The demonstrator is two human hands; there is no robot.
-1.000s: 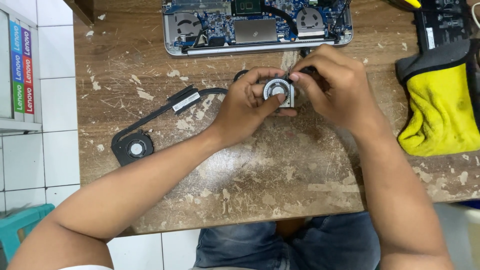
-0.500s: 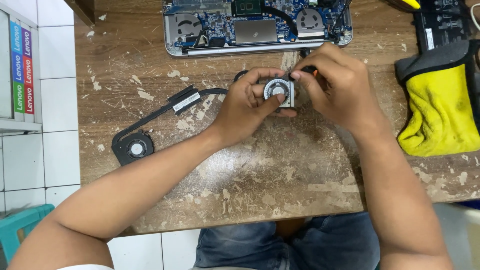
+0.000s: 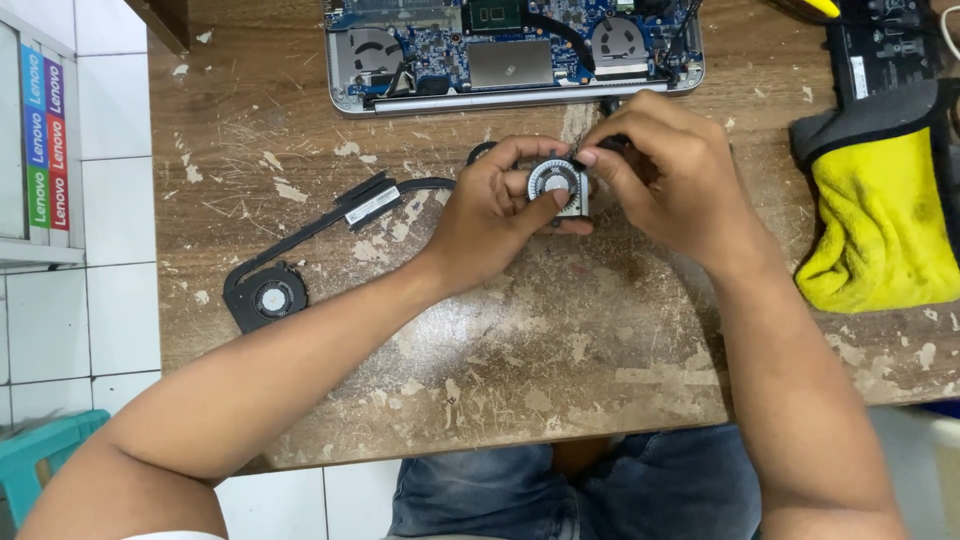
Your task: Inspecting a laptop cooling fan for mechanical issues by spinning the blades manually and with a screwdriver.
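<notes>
- Little has shifted since a second ago: both hands stay over the same spot on the surface [image 3: 560,330], and the small laptop fan [image 3: 556,184] sits between them as before.
- Left hand [image 3: 497,208] is clamped on the fan from its left side, thumb lying along its lower edge.
- Right hand [image 3: 668,175] has its fingertips pinched together at the fan's upper right corner, on a small dark part that is too hidden to name.
- The fan is held just in front of the opened laptop base [image 3: 515,52], whose near edge lies close beyond the knuckles.
- A second fan with its black heat pipe [image 3: 268,297] lies well apart to the left, the pipe running up towards the left wrist.
- A yellow and grey cloth [image 3: 880,215] rests near the surface's right edge, with a black battery pack [image 3: 880,45] beyond it.
- Bare, scuffed wood lies open between the forearms, down to the near edge.
</notes>
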